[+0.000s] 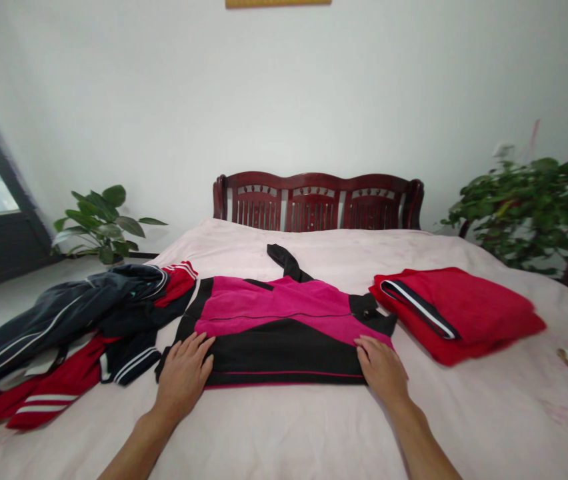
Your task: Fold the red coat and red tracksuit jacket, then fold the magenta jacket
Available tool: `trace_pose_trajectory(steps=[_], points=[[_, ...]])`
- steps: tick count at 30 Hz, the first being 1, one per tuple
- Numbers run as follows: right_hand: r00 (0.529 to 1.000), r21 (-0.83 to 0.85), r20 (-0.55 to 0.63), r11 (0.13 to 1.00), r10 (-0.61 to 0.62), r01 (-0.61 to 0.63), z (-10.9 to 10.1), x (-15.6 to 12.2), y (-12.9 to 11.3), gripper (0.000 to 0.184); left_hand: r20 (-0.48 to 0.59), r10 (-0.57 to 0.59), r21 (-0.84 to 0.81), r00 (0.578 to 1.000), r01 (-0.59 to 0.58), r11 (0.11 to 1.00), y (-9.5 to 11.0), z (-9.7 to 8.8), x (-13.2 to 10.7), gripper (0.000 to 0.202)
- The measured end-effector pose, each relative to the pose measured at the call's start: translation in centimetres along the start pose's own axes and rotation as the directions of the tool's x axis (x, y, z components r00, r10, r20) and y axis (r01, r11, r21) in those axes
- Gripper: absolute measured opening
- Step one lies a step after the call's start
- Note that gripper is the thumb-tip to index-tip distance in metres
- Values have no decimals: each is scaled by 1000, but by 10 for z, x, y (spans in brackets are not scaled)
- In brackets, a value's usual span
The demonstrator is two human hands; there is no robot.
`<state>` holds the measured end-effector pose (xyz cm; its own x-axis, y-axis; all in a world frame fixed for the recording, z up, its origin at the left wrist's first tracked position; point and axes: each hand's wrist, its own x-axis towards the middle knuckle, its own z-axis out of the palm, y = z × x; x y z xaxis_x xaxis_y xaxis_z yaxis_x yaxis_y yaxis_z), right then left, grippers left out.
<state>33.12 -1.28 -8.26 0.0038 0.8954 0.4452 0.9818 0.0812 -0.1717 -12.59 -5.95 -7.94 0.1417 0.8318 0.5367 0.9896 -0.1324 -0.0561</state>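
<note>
A pink and black jacket (284, 327) lies spread flat on the bed in front of me. My left hand (184, 373) rests palm down on its near left corner, fingers stretched out. My right hand (381, 368) lies flat on its near right corner, fingers also extended. Neither hand holds anything.
A folded red garment (464, 310) with a striped trim sits to the right on the pale pink bedsheet (284, 433). Dark and red striped clothes (74, 327) are heaped at the left. A dark wooden headboard (318, 200) stands behind, potted plants (534, 207) at both sides.
</note>
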Motion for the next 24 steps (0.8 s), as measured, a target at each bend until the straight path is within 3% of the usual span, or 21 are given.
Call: trace_pose_trajectory(steps=[10,15,19,24], points=[[996,9,-83,999,-35,36,6,0,4,34,-1,-2,-9,1000,2,1000,1,-1,1,39],[966,57,-228,989,-123,140,1,-1,-3,33,-11,-9,-27,1000,9,1000,2,-2,1,39],[938,119,-247,953,-242,278,-14,-4,-33,35,2,-12,-15,1000,12,1000,1,-2,1,39],[889,189,-34,871,-456,454,-21,-17,-85,45,-2,-7,-19,1000,7,1000,2,-4,1,39]])
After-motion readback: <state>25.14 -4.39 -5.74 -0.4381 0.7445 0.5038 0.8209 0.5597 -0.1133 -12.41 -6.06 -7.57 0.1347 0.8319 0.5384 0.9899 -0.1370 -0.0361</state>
